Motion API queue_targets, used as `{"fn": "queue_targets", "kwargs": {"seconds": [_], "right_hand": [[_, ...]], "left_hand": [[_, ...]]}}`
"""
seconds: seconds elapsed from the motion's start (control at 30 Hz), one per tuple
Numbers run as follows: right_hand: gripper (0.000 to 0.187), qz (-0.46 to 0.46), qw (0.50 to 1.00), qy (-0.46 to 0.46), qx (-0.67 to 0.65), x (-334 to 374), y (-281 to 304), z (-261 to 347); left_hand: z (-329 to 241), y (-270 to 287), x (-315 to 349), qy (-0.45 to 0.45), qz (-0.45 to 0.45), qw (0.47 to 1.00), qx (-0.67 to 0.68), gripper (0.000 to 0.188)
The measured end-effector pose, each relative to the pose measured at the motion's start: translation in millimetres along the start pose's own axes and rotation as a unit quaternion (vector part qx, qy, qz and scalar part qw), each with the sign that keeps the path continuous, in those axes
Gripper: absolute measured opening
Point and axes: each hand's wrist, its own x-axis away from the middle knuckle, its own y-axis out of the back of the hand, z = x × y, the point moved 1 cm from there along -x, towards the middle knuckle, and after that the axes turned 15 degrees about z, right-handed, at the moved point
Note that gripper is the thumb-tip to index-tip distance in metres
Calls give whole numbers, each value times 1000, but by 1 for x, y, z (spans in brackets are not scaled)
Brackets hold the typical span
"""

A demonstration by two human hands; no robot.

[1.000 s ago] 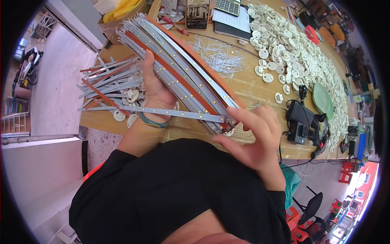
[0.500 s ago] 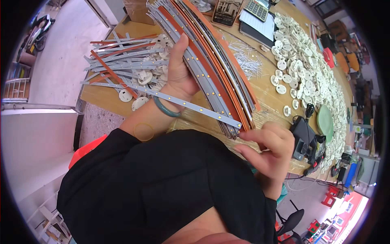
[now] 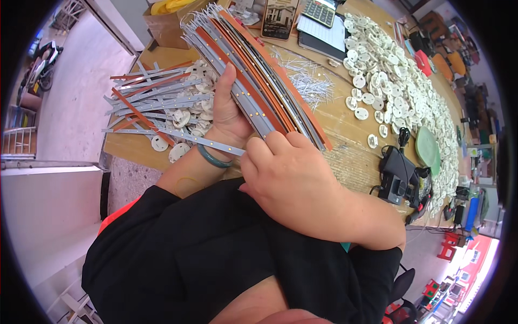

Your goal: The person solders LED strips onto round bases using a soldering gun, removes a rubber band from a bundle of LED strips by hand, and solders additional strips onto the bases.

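Observation:
My left hand is closed around a thick bundle of LED strips, grey-white and orange-brown, with its thumb lying along the near side. The bundle slants from the far left down toward my body. Across my left wrist lies a single LED strip, its right end disappearing behind my right hand. My right hand has its fingers curled over the bundle's near end, back of the hand upward. Its fingertips are hidden, so how many strips they grip does not show.
Loose LED strips lie on white round pieces at the table's left. A big heap of white discs covers the right. Thin white wires, a calculator, a black device and a green plate are around; a cardboard box stands far left.
My right hand has moved left and closed over the near end of the bundle and the single strip. Before, it was at the bundle's right with thumb and finger apart.

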Motion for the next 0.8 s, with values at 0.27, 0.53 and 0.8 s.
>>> {"fn": "queue_targets", "kwargs": {"seconds": [0.27, 0.53, 0.8], "right_hand": [[15, 18, 998, -26, 51, -16, -16, 0], [25, -60, 993, -55, -91, -9, 2, -16], [39, -172, 937, -241, -185, 12, -20, -61]], "left_hand": [[1, 2, -1, 19, 20, 1000, 2, 67], [1, 2, -3, 4, 10, 1000, -2, 68], [3, 1, -5, 18, -8, 999, -43, 84]]}}
